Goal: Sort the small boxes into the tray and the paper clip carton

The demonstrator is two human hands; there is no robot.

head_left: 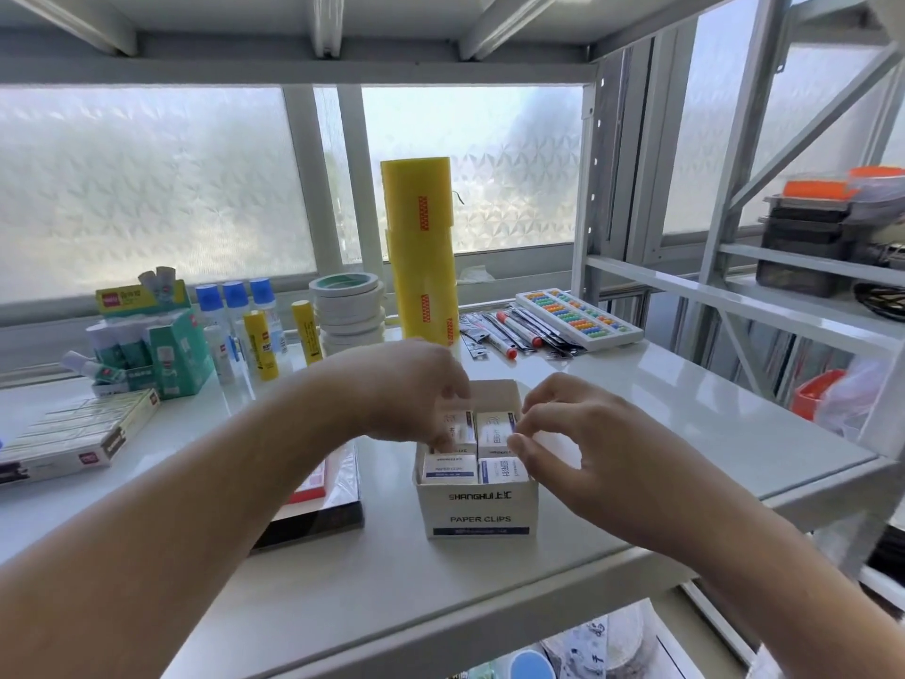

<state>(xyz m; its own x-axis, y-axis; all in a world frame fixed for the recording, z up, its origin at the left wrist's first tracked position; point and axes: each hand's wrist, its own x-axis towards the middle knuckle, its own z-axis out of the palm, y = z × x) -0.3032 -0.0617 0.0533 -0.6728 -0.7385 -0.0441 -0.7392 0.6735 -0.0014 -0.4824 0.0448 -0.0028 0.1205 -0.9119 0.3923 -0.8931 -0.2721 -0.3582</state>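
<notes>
Head view: four small boxes (449,468) fill the paper clip carton (477,512); left hand (406,389) fingers pinch one, right hand (573,433) fingers half-curled, empty.

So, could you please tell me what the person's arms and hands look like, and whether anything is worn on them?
Both forearms are bare as far as the frame shows: no sleeves, gloves or watch visible. The left hand and right hand show no rings or markings that I can make out, though the fingers are slightly blurred.
</notes>
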